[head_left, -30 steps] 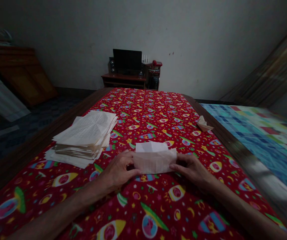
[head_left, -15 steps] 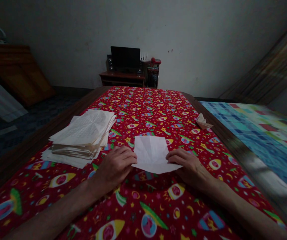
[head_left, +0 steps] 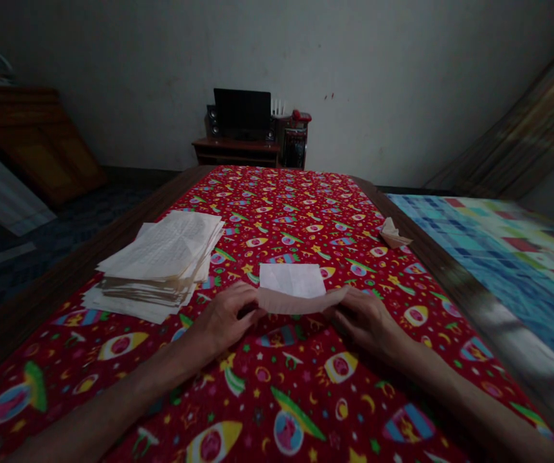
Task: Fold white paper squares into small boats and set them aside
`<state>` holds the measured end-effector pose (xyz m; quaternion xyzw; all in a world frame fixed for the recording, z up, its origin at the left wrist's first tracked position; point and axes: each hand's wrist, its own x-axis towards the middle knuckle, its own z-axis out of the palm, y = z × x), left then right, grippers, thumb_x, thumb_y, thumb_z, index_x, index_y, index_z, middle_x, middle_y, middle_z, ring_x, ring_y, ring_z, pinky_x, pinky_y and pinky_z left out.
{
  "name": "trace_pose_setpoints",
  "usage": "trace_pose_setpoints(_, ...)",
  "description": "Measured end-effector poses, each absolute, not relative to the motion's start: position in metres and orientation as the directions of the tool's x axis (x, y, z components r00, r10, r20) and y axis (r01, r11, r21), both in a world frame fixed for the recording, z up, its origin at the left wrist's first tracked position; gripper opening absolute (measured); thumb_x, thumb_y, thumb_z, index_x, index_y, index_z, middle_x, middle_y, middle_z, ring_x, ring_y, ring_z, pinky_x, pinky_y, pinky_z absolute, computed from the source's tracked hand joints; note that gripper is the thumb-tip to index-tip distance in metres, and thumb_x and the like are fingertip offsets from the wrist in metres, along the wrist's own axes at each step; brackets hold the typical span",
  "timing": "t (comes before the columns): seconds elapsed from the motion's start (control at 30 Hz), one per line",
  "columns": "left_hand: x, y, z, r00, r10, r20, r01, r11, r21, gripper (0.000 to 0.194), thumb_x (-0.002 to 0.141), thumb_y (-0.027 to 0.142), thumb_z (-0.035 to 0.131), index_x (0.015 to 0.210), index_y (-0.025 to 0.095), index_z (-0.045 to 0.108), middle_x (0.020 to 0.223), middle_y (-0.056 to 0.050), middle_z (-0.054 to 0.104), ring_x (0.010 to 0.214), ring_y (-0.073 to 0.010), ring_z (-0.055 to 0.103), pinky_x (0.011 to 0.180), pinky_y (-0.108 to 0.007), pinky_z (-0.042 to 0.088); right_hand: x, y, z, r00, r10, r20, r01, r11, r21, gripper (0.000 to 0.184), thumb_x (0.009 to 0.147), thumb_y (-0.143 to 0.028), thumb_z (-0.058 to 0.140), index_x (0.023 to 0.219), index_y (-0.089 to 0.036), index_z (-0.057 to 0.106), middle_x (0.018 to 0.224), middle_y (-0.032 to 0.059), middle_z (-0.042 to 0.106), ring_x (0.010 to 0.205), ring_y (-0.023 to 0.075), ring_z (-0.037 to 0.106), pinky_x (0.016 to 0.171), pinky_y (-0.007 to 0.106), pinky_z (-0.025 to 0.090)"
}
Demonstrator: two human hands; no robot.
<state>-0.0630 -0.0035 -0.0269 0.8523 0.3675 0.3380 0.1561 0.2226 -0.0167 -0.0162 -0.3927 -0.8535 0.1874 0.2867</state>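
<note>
Bridging fingers of both hands: sheet (head_left: 292, 283), near edge raised.

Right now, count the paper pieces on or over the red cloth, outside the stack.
2: one sheet, near edge raised, between the left hand and right hand; one folded piece on the cloth, far right. Any under the hands would be hidden.

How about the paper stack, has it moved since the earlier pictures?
No, in no direction: the paper stack sits on the same patch of the red tablecloth.

The white paper sheet (head_left: 292, 281) lies on red cloth (head_left: 277, 399), near edge raised.
</note>
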Motion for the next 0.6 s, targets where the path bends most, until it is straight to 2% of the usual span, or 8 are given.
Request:
trace_pose_setpoints(0.17,-0.060,-0.004,-0.022,0.453,0.820,0.350,0.598,-0.571,0.563,0.016,0.080,0.013,0.062,0.066,0.016,0.055,0.071,-0.001,0.061,0.072,-0.0153,0.057,0.067,-0.025,0.044,0.220,-0.015,-0.016,-0.442,0.862,0.249,0.633,0.496,-0.594,0.022,0.092,-0.031,0.045,0.080,-0.018,0.058,0.079,0.0037,0.063,0.071,0.0146,0.057,0.065,0.026,0.043)
trace_pose_setpoints(0.3,-0.061,-0.004,-0.022,0.473,0.803,0.363,0.601,-0.595,0.533,0.019,0.081,0.013,0.060,0.064,0.016,0.053,0.077,-0.002,0.061,0.080,-0.0171,0.056,0.072,-0.027,0.044,0.219,-0.016,-0.017,-0.421,0.878,0.227,0.659,0.468,-0.589,0.024,0.091,-0.032,0.046,0.075,-0.017,0.057,0.073,0.0023,0.061,0.066,0.0133,0.055,0.062,0.024,0.041)
trace_pose_setpoints(0.43,-0.060,-0.004,-0.024,0.484,0.800,0.356,0.630,-0.600,0.493,0.020,0.085,0.015,0.054,0.065,0.016,0.051,0.078,-0.004,0.059,0.082,-0.0184,0.055,0.075,-0.029,0.044,0.218,-0.015,-0.018,-0.402,0.894,0.195,0.670,0.433,-0.603,0.023,0.091,-0.033,0.047,0.078,-0.018,0.059,0.079,0.0032,0.063,0.071,0.0142,0.056,0.064,0.024,0.040)
trace_pose_setpoints(0.6,-0.051,-0.003,-0.026,0.416,0.842,0.342,0.734,-0.533,0.421,0.022,0.088,0.019,0.047,0.067,0.016,0.052,0.079,-0.005,0.056,0.080,-0.0194,0.053,0.074,-0.032,0.044,0.211,-0.013,-0.017,-0.321,0.924,0.209,0.793,0.383,-0.473,0.029,0.090,-0.036,0.045,0.070,-0.017,0.056,0.071,0.0024,0.059,0.064,0.0138,0.052,0.060,0.025,0.035)
